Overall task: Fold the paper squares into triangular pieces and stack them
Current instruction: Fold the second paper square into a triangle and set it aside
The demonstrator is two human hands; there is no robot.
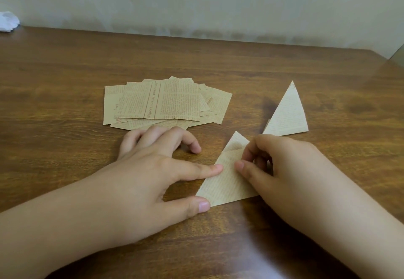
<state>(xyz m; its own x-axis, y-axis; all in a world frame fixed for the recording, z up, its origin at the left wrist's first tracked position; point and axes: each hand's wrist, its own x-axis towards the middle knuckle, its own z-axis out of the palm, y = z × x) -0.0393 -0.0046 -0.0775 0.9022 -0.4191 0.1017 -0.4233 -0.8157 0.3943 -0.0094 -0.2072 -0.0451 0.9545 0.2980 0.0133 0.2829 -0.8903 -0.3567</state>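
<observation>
Two hands worked one folded triangle (pixel 225 182) at lower centre of the head view, flat on the desk (pixel 65 147). The left hand (pixel 153 169) pressed it with straight forefinger and thumb on the left edge and lower corner, fingers apart. The right hand (pixel 284 169) pinched the upper right edge, fingers curled on the paper. A loose pile of unfolded paper squares (pixel 166 101) lay at centre, above the left hand. One finished triangle (pixel 288 115) lay at right of centre. The step in hand appeared to be creasing; the next move likely calls for transfer onto the finished triangle.
</observation>
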